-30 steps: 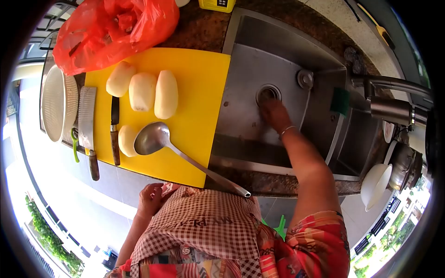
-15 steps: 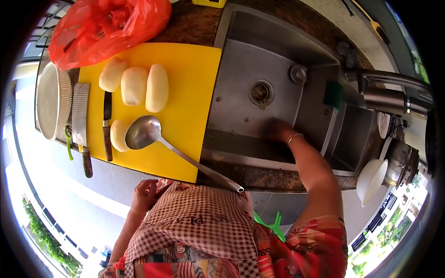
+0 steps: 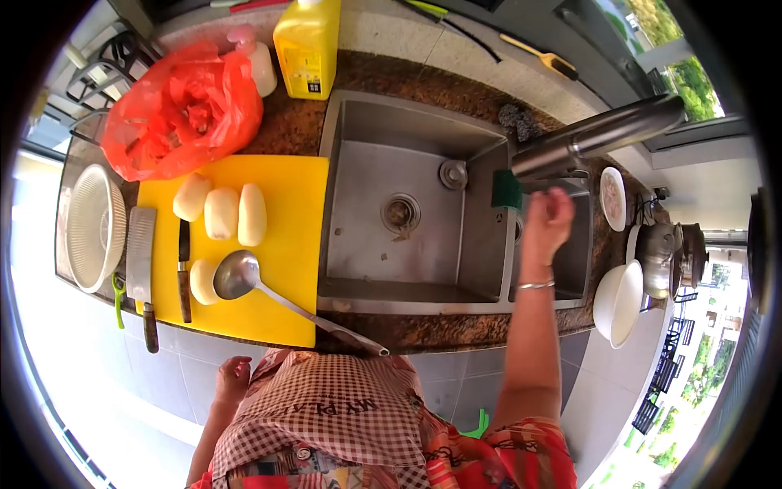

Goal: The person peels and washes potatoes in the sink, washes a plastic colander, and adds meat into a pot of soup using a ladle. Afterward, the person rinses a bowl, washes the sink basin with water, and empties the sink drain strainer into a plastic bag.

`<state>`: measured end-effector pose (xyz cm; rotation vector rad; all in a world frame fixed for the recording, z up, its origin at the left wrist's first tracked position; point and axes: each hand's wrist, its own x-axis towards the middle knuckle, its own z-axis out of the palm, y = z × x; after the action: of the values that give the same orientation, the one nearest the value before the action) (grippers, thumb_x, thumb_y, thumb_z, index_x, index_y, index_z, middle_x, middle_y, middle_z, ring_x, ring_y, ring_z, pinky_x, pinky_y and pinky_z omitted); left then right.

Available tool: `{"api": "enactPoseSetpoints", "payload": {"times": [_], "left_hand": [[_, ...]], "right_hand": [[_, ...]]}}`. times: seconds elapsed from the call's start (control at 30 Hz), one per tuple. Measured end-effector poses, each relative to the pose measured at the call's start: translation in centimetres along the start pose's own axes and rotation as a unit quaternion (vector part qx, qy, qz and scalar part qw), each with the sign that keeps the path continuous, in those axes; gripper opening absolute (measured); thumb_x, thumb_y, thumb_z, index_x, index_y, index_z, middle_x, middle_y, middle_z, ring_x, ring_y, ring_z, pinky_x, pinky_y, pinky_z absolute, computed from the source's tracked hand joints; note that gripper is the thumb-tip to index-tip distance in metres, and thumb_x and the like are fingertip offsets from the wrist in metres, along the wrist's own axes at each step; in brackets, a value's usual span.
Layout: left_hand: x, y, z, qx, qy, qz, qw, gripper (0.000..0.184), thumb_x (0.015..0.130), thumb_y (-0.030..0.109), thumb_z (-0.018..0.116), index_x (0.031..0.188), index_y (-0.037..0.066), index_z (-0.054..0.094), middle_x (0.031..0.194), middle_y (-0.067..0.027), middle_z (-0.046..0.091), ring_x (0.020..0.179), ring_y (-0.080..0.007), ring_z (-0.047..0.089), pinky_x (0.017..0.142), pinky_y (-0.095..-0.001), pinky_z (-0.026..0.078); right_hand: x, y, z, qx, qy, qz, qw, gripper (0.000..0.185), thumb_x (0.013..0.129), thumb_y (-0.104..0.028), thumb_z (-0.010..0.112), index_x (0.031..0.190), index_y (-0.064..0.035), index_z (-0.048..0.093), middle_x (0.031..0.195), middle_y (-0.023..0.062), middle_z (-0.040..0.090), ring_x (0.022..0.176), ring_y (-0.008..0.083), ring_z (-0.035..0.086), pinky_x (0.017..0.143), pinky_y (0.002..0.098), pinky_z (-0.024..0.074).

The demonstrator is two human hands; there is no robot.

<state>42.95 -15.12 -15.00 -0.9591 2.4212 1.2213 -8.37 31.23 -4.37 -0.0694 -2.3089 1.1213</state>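
Observation:
My right hand (image 3: pixel 547 222), a bracelet at its wrist, is raised above the small right-hand basin (image 3: pixel 570 281), just below the dark faucet (image 3: pixel 586 145). Its fingers bend loosely, apart, and hold nothing that I can see. My left hand (image 3: pixel 234 376) hangs empty beside the checked apron (image 3: pixel 326 391), fingers loosely curled. On the yellow cutting board (image 3: pixel 285 183) lie several peeled pale vegetables (image 3: pixel 221 213), a knife (image 3: pixel 184 277) and a metal ladle (image 3: pixel 237 275), whose handle reaches past the counter's front edge. A cleaver (image 3: pixel 141 253) rests along the board's left side.
The large sink (image 3: pixel 358 236) holds a drain stopper (image 3: pixel 453 174); a green scouring pad (image 3: pixel 506 189) hangs on its divider. A red plastic bag (image 3: pixel 183 114), a yellow bottle (image 3: pixel 307 49) and a white colander (image 3: pixel 96 228) stand left. A white bowl (image 3: pixel 619 303) sits right.
My right hand has risen out of the large sink and moved right, up toward the faucet. The camera view has shifted, showing more of the counter's back. My left hand stays by the apron.

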Motion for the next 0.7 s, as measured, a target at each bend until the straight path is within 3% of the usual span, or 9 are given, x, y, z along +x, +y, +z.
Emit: {"api": "enactPoseSetpoints", "payload": {"times": [0.07,0.17,0.3,0.4,0.43,0.47,0.5,0.57,0.7], "left_hand": [[0.3,-1.1,-0.4,0.023,-0.015,0.015,1.0,0.015,0.091,0.013,0.064,0.1,0.008,0.074,0.08,-0.0147,0.071,0.07,-0.0236,0.068,0.064,-0.0352,0.054],[0.6,-3.3,-1.0,0.049,-0.044,0.003,0.998,0.016,0.091,0.016,0.065,0.101,0.01,0.075,0.083,-0.0156,0.072,0.073,-0.0274,0.069,0.066,-0.0374,0.054],[0.7,-6.9,-1.1,0.127,-0.037,0.002,0.991,0.02,0.092,0.024,0.064,0.102,0.011,0.075,0.089,-0.0186,0.072,0.083,-0.0356,0.07,0.073,-0.0434,0.055],[0.6,-8.3,-1.1,0.149,-0.057,-0.001,0.987,0.024,0.091,0.029,0.063,0.099,0.009,0.073,0.092,-0.0216,0.071,0.088,-0.0385,0.07,0.076,-0.0458,0.054],[0.7,-9.3,-0.9,0.159,-0.061,0.002,0.985,0.026,0.091,0.031,0.063,0.099,0.008,0.073,0.092,-0.0228,0.071,0.089,-0.0397,0.069,0.076,-0.0465,0.053],[0.8,-9.9,-0.9,0.116,-0.073,-0.019,0.99,0.028,0.091,0.033,0.062,0.099,0.007,0.072,0.093,-0.024,0.07,0.091,-0.041,0.069,0.076,-0.0472,0.053],[0.8,-10.5,-0.9,0.074,-0.085,-0.041,0.993,0.031,0.091,0.035,0.062,0.099,0.006,0.071,0.093,-0.0253,0.069,0.092,-0.0424,0.068,0.076,-0.0479,0.052],[1.1,-12.0,-0.9,0.028,-0.083,-0.06,0.994,0.036,0.091,0.04,0.06,0.099,0.005,0.069,0.094,-0.0273,0.068,0.093,-0.0445,0.067,0.075,-0.0489,0.051],[3.0,-15.9,-0.4,0.108,-0.061,-0.025,0.992,0.039,0.09,0.043,0.06,0.098,0.005,0.068,0.093,-0.0276,0.067,0.093,-0.0468,0.065,0.074,-0.0498,0.05]], "right_hand": [[5.1,0.3,-2.3,-0.097,0.081,-0.115,0.985,0.046,0.088,-0.026,0.073,0.126,-0.0022,0.061,0.125,0.0178,0.063,0.105,0.0304,0.065,0.089,0.0413,0.0518],[9.5,1.5,-4.2,-0.17,-0.061,-0.059,0.982,0.049,0.089,-0.031,0.072,0.126,-0.0019,0.062,0.122,0.0177,0.065,0.104,0.0315,0.066,0.09,0.042,0.0516],[5.9,-2.6,-5.9,-0.286,-0.096,-0.042,0.953,0.047,0.089,-0.032,0.071,0.124,-0.0027,0.064,0.119,0.0171,0.067,0.106,0.0326,0.066,0.094,0.0415,0.0514],[1.3,-1.0,-4.4,-0.261,-0.031,-0.153,0.952,0.049,0.086,-0.028,0.075,0.126,-0.0026,0.063,0.119,0.0174,0.067,0.107,0.0323,0.066,0.095,0.0409,0.0524],[-0.3,-1.8,-3.1,-0.224,-0.036,-0.16,0.961,0.05,0.085,-0.027,0.077,0.126,-0.0018,0.063,0.118,0.0174,0.067,0.108,0.0307,0.065,0.094,0.0397,0.0531],[-1.5,-3.8,-1.7,-0.107,-0.102,-0.043,0.988,0.05,0.084,-0.023,0.079,0.126,-0.0023,0.062,0.115,0.0151,0.068,0.104,0.0263,0.066,0.092,0.0368,0.054],[-2.3,-5.7,-0.4,0.014,-0.167,0.076,0.983,0.05,0.083,-0.02,0.081,0.127,-0.0027,0.062,0.111,0.0129,0.068,0.099,0.0219,0.067,0.089,0.0339,0.0548],[-2.4,-4.1,4.3,0.273,-0.184,0.123,0.936,0.045,0.085,-0.02,0.08,0.123,-0.0026,0.064,0.105,0.0103,0.069,0.095,0.0179,0.067,0.084,0.0312,0.0554],[-1.5,-8.8,8.1,0.331,-0.214,0.211,0.895,0.033,0.087,-0.019,0.078,0.114,-0.005,0.067,0.095,0.0064,0.07,0.084,0.017,0.069,0.074,0.0296,0.0562]]}}
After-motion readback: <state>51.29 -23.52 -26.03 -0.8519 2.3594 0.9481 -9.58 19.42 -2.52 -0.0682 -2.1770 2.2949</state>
